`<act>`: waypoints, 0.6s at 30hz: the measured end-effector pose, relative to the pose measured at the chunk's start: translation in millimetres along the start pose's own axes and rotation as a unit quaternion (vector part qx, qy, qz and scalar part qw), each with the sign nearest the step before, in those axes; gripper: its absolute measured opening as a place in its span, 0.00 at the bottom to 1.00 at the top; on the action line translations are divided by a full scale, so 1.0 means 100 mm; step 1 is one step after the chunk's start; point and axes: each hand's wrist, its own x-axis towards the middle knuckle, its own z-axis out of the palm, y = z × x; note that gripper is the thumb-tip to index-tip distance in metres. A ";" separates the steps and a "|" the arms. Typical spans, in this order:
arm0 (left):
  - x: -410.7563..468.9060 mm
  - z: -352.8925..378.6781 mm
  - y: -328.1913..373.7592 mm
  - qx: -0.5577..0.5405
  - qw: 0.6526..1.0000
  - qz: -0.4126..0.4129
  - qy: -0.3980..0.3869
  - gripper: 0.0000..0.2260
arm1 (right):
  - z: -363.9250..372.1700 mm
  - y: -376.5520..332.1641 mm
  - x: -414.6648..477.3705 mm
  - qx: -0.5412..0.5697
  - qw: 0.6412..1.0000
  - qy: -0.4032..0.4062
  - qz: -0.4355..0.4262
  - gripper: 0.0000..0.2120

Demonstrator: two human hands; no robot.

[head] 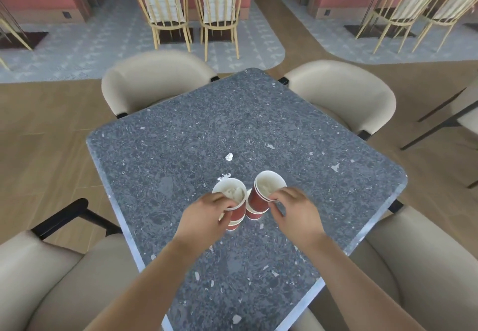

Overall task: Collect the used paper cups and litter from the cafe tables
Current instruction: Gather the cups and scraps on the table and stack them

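Observation:
Over the dark speckled table [181, 129] I hold two stacks of red paper cups with white insides. My left hand [207, 211] grips the rim of the left stack [236, 208], whose top cup holds crumpled white paper. My right hand [292, 209] pinches the rim of the right stack [261, 197], which tilts to the left and touches the other stack. A small crumpled white scrap [229, 156] lies on the table beyond the cups. Another white scrap [225, 176] lies just behind the left stack's rim.
Beige padded chairs stand round the table: at far left [152, 79], far right [344, 92], near left [59, 279] and near right [419, 261]. Wooden chairs [191, 12] and pink benches stand further back across the floor.

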 end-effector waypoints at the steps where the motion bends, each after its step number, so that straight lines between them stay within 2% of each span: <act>1: -0.01 0.00 -0.02 0.000 1.000 -0.003 -0.005 0.07 | 0.03 0.01 0.02 -0.001 1.000 -0.009 -0.002 0.06; 11: -0.05 0.27 -0.18 0.021 0.996 -0.043 -0.069 0.10 | 0.21 0.16 0.01 -0.015 0.996 -0.086 0.023 0.01; 14: -0.03 0.38 -0.22 0.029 0.992 -0.055 -0.111 0.11 | 0.27 0.23 0.00 -0.025 0.991 -0.125 0.046 0.04; 18: 0.01 0.47 -0.25 0.060 0.981 -0.060 -0.177 0.12 | 0.42 0.23 -0.03 -0.051 0.973 -0.221 0.037 0.08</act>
